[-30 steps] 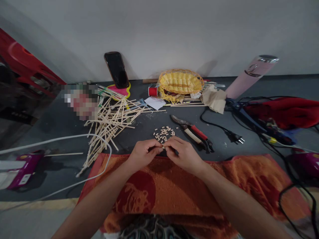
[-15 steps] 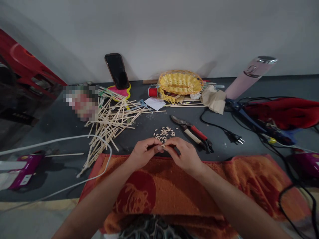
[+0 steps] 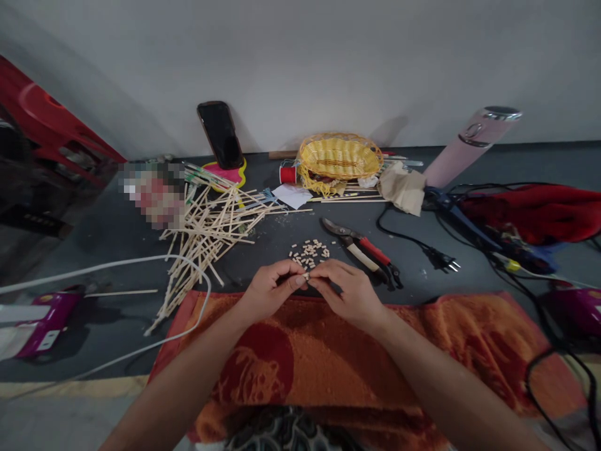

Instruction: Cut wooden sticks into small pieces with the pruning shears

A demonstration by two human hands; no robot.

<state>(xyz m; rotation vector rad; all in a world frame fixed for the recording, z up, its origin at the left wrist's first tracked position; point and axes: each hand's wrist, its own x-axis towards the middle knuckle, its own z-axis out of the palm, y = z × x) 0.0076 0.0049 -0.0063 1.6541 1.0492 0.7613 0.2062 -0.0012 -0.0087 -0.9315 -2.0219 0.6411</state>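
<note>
Between my fingertips is a small pale wooden stick piece (image 3: 306, 276), pinched from both sides. My left hand (image 3: 272, 289) grips it with thumb and forefinger. My right hand (image 3: 346, 293) pinches its other end, and the fingertips of both hands nearly meet. Just beyond them lies a loose cluster of short cut wooden pieces (image 3: 310, 250) on the dark table. Pruning shears (image 3: 364, 250) with one red and one white handle rest to the right of the pile. Beneath my wrists spreads an orange towel (image 3: 338, 351).
Long thin wooden sticks (image 3: 206, 232) lie heaped at the left. Along the wall stand a phone (image 3: 220, 134), a red thread spool (image 3: 288, 174), a yellow basket (image 3: 342, 156) and a pink flask (image 3: 472, 147). A white cable (image 3: 206, 288) crosses at left; a black plug (image 3: 441, 259) lies right.
Both hands stay in almost the same place. The fingertips have shifted slightly around the small wooden piece, which shows a little more now.
</note>
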